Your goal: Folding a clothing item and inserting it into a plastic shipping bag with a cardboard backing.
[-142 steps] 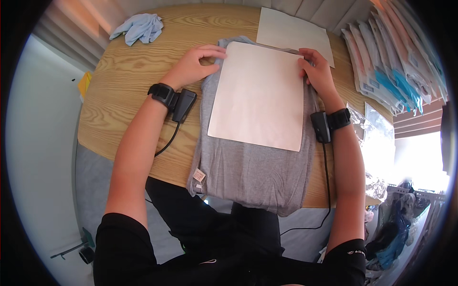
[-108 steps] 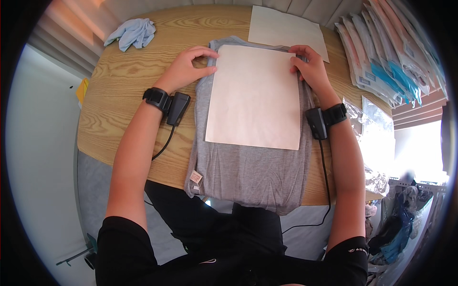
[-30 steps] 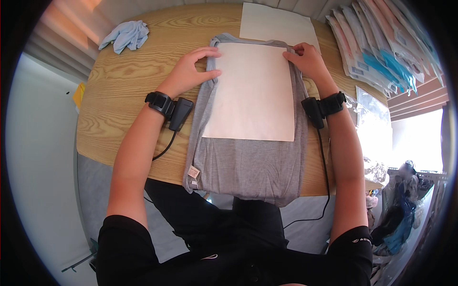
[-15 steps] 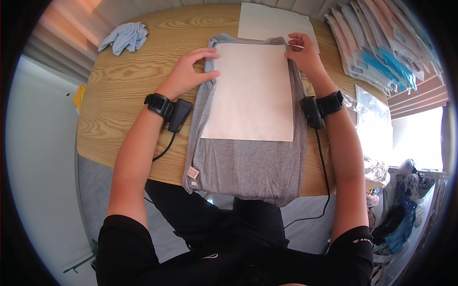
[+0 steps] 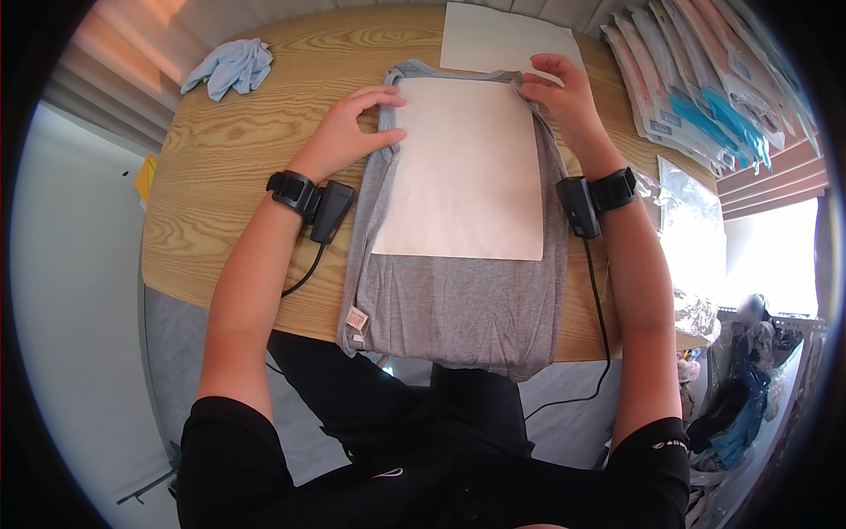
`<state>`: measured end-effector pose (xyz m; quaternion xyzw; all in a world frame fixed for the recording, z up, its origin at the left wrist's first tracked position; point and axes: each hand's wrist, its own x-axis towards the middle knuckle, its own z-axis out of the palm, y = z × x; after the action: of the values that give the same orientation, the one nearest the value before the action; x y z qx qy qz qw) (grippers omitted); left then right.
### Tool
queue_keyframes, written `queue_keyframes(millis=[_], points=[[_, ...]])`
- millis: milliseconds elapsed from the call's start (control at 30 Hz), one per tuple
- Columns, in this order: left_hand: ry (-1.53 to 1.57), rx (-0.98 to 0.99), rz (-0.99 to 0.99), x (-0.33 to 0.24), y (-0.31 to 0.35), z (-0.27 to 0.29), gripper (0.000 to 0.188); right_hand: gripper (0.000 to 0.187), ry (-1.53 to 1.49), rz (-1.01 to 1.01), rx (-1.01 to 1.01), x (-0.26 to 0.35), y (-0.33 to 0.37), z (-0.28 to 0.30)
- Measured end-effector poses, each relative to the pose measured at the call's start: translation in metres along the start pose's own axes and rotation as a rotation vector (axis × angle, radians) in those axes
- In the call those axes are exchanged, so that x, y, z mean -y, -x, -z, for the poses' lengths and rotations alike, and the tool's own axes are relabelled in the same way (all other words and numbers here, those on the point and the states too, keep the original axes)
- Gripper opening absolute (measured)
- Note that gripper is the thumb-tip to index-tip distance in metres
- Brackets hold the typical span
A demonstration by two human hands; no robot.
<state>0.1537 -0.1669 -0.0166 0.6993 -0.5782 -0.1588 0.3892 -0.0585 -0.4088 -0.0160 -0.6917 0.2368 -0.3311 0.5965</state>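
A grey garment [image 5: 458, 304] lies flat on the wooden table [image 5: 229, 203], its lower end hanging over the near edge. A white rectangular board [image 5: 467, 167] rests on its upper part. My left hand [image 5: 352, 128] lies at the board's upper left corner, fingers spread on the board and the garment's edge. My right hand [image 5: 564, 97] sits at the upper right corner, its fingers curled on the garment's top edge there. Both wrists wear black bands with cabled devices.
A second white sheet [image 5: 507, 40] lies beyond the garment. A crumpled light-blue cloth [image 5: 231, 66] sits at the far left of the table. Several clear packaged garments [image 5: 705, 88] are fanned out at the right. A clear plastic bag [image 5: 692, 229] lies by my right forearm.
Both hands have slid from the board's sides up to its top corners. The board and garment have stayed in place.
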Motion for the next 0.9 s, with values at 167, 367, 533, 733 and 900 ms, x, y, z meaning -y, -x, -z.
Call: queue_keyframes(millis=[167, 367, 533, 733, 900], points=[[0.012, 0.003, 0.003, 0.000, -0.001, -0.001, 0.040, 0.035, 0.057, -0.016, 0.170, -0.002, 0.001, -0.002], [0.009, 0.002, -0.008, 0.003, -0.001, -0.001, 0.040, 0.036, 0.560, 0.095, -0.018, 0.003, -0.001, 0.006], [-0.003, 0.005, -0.011, 0.002, 0.000, 0.000, 0.040, 0.037, 0.976, -0.039, 0.120, 0.025, 0.012, 0.006], [0.006, 0.003, -0.007, 0.002, -0.001, -0.001, 0.040, 0.028, 1.134, -0.028, 0.167, 0.032, 0.018, 0.003], [-0.001, 0.000, 0.001, 0.002, 0.000, -0.001, 0.039, 0.024, 1.089, 0.008, 0.079, 0.028, 0.015, 0.000]])
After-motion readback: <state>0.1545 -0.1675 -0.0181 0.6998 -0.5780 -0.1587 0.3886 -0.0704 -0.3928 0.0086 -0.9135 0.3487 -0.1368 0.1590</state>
